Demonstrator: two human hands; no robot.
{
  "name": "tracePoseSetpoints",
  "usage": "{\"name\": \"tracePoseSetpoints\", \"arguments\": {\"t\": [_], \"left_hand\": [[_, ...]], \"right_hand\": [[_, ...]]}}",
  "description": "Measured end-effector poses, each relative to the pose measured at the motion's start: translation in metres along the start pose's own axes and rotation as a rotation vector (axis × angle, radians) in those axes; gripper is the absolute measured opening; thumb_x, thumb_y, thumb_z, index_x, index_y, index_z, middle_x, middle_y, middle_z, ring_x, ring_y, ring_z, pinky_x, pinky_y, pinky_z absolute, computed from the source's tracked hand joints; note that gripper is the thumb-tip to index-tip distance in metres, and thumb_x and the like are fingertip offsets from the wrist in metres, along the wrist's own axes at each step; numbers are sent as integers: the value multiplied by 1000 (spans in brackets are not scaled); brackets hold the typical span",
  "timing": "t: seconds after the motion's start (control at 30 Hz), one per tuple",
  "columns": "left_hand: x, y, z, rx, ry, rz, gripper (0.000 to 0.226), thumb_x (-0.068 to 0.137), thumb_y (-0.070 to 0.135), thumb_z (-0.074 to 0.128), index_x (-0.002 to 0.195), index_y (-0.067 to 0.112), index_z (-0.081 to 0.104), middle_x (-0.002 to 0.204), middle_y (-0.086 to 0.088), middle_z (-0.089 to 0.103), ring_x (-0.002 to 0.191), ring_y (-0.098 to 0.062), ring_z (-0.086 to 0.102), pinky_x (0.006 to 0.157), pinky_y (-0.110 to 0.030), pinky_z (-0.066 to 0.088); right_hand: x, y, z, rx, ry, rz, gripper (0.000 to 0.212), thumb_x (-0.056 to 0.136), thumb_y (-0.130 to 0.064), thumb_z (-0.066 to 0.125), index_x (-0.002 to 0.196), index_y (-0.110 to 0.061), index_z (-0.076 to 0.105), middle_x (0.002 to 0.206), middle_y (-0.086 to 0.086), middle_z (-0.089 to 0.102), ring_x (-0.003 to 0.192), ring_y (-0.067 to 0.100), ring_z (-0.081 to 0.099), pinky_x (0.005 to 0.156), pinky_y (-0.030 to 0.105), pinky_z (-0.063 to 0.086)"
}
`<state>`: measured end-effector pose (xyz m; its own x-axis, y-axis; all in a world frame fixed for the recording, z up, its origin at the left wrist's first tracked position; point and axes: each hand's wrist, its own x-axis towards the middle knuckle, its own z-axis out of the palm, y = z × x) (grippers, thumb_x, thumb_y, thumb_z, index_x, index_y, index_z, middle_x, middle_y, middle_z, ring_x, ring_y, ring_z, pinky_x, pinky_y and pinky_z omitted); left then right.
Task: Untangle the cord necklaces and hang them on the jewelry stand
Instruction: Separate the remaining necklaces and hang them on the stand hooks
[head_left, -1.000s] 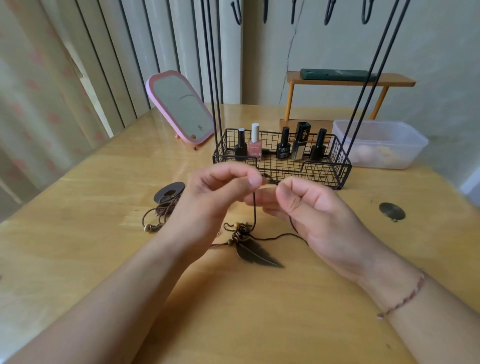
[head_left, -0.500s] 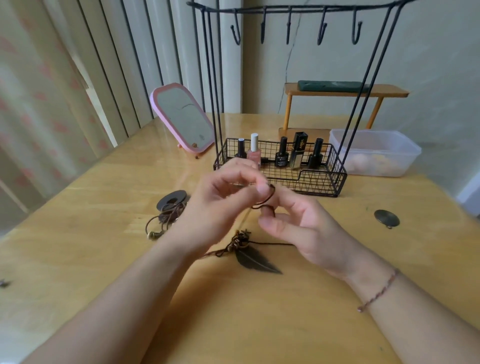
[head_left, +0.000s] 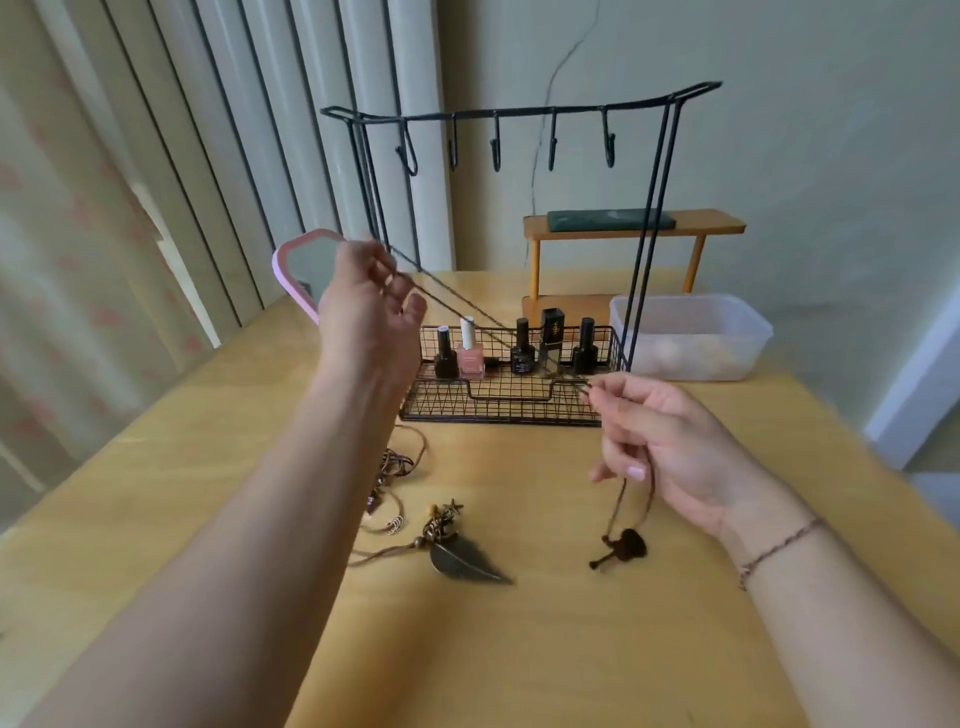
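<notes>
Progress: you have one cord necklace (head_left: 467, 306) off the table and pulled out between your two hands; by my judgement it is free of the others and ready to hang.
Hooks: all five on the jewelry stand (head_left: 519, 111) are bare, so nothing is hung yet.
Left on the table: a leaf-pendant necklace (head_left: 465, 558) at about 6 o'clock from the stand's basket, and a bunched knot of cords (head_left: 395, 467) at its 11 o'clock; both look untouched (whether they are tangled with each other, I cannot tell).
Left hand: your left hand (head_left: 371, 306) is raised at 9 o'clock of the basket, fingertips pinched on the cord's upper end.
Right hand: your right hand (head_left: 665, 441) sits low at 5 o'clock of the basket, thumb and forefinger pinching the cord, the other fingers loosely curled.
Long axis: the held cord runs as a taut doubled line from upper left down to lower right, crossing in front of the nail polish bottles (head_left: 514, 348).
Pendant: a small dark guitar-shaped pendant (head_left: 623, 548) hangs below your right hand, just above or on the wooden table (head_left: 571, 649); its neck points toward 8 o'clock.
Remaining: three hangings and, likely, more untangling.
</notes>
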<state>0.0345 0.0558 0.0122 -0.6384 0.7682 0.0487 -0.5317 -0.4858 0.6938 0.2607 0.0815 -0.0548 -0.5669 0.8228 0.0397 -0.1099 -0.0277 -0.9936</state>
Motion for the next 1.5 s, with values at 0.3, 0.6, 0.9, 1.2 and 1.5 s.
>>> {"name": "tracePoseSetpoints", "arguments": {"t": [0.3,0.6,0.9,1.2,1.5], "left_hand": [[24,-17,-88,1286,23,249,16,97,21,55,86,17,67,73,4,59,59,-13,50,52,-24,40],[49,-17,-130,1901,29,135,8,84,38,60,81,35,67,93,5,70,90,-24,63,89,-42,54],[32,23,-137,1941,-460,1,31,92,46,62,110,21,66,109,3,67,95,-15,61,81,-28,48],[8,20,-117,1879,-917,68,21,86,34,72,92,14,66,94,3,67,88,-15,61,83,-36,52],[-15,7,-98,1025,-1174,-269,2,94,-1,57,94,-1,55,82,-3,61,75,-9,55,69,-17,43]], "right_hand": [[4,-8,-47,-478,619,-181,7,94,-17,64,90,-21,68,68,-15,63,66,11,56,66,28,44],[31,31,-36,-1422,440,-239,11,93,-30,62,86,-37,68,75,-19,55,88,15,43,84,33,24],[22,21,-8,-1534,346,-181,14,93,-40,59,102,-35,68,108,-16,66,105,14,50,83,32,42],[3,29,44,-1262,-119,-276,28,89,-51,56,116,-45,61,109,-34,51,111,-8,44,101,24,41],[1,31,55,-746,-63,-369,23,84,-46,60,91,-30,75,92,-19,71,96,1,63,85,22,50]]}}
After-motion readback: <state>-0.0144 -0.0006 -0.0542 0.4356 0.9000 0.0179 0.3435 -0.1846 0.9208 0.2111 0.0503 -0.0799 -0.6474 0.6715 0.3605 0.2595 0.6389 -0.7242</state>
